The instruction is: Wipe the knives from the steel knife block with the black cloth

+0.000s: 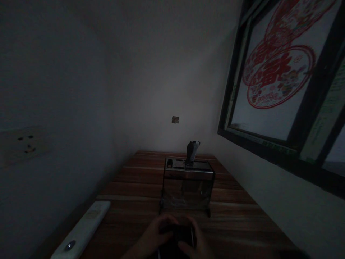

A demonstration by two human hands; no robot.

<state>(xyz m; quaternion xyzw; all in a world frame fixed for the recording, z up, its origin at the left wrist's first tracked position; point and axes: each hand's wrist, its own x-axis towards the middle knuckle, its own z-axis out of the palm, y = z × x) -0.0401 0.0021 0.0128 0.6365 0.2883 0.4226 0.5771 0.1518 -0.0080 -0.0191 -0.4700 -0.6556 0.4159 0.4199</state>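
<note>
At the bottom middle, my left hand [155, 235] and my right hand [198, 239] close around a dark boxy object [174, 239]. Its right edge catches a thin line of light; the dim picture hides what kind of thing it is. Just beyond my fingers stands a knife holder [188, 170] with a shiny slotted top and see-through sides. One dark handle [192, 151] with a lighter side rises upright from a slot in that top. Neither hand touches the holder.
The wooden table [134, 190] runs back to the wall. A long white bar [83, 230] with a round metal button lies along its left edge. A socket [25, 144] is on the left wall. On the right is a window [272, 75] with red round decorations.
</note>
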